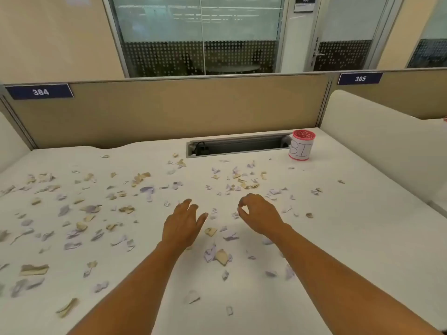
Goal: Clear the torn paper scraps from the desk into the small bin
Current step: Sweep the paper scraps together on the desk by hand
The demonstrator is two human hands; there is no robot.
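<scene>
Mid-frame, the right hand [260, 217] pinches a tiny pale scrap [238, 209] between thumb and forefinger; the left hand [182, 224] beside it is spread, fingers straight, holding nothing. Torn paper scraps [91, 209] litter the desk [350, 238] left and centre, and the small bin [301, 148] stands upper right.

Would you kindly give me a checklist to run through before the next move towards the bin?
1. Bin upright, far right on the desk: ok.
2. Right hand pinching anything: cannot tell, thumb and forefinger meet.
3. Left hand free, fingers spread: ok.
4. Way from right hand to bin unobstructed: ok.
5. Room left in bin: cannot tell.
6. Desk cleared of paper scraps: not ok, many remain.
</scene>
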